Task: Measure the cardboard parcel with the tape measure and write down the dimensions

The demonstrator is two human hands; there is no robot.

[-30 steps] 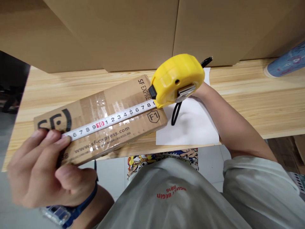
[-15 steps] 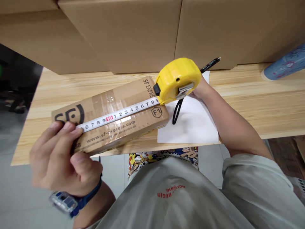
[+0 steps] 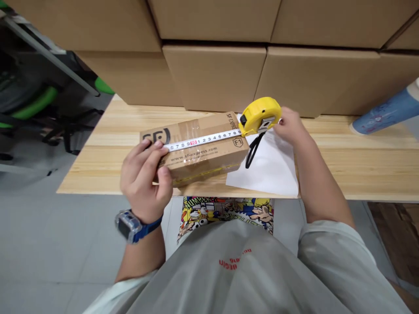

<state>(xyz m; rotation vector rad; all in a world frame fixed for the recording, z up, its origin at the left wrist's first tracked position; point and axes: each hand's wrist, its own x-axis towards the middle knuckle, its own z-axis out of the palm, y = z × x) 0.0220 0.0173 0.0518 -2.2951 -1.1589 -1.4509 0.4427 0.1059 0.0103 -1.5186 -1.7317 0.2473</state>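
Observation:
A small taped cardboard box (image 3: 196,163) with SF Express print lies slantwise near the table's front edge. My left hand (image 3: 145,179) is closed around its left end, fingertips on top by the tape blade and thumb at the front side. The white blade (image 3: 209,139) runs along the box top to a yellow tape measure (image 3: 262,115), which stands at the box's right end with a black wrist strap (image 3: 253,152) hanging down. To the right, my right hand (image 3: 290,125) is curled above a white paper sheet (image 3: 271,170). What its fingers hold is hidden.
Large cardboard boxes (image 3: 216,78) stand stacked along the back of the wooden table (image 3: 334,170). A blue patterned tumbler (image 3: 386,111) is at the right. Black and green chairs (image 3: 36,104) stand on the floor at left.
The camera view has shifted back, so more of the surroundings shows. My right hand has come out from behind the tape measure; the black pen beside it is out of sight now.

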